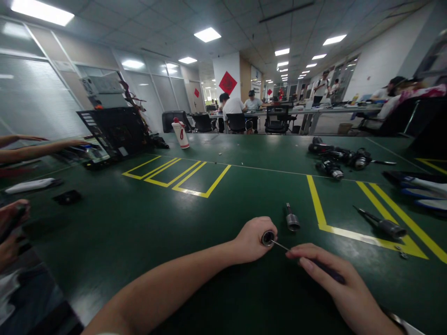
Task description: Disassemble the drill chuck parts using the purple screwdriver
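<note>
My left hand (252, 241) is closed around a hollow metal cylinder (264, 240), its round open end turned towards me. In my right hand (324, 269) is a screwdriver (280, 245) with a thin shaft and a dark handle. Its tip reaches the cylinder's rim; whether it goes inside, I cannot tell. Just beyond my hands, a metal socket-like part with a narrow stem (292, 222) rests on the table. Farther right lies a similar part with a longer, thin shaft (390, 228). Beside it are small metal pieces (402, 254).
The green table (146, 232) carries yellow tape outlines (316, 200). Dark power-tool-like assemblies (335, 158) lie at the back right, blue-and-white objects (424, 193) at the right edge. A white cup (180, 134) stands at the back. Another person's hand (12, 218) is at left.
</note>
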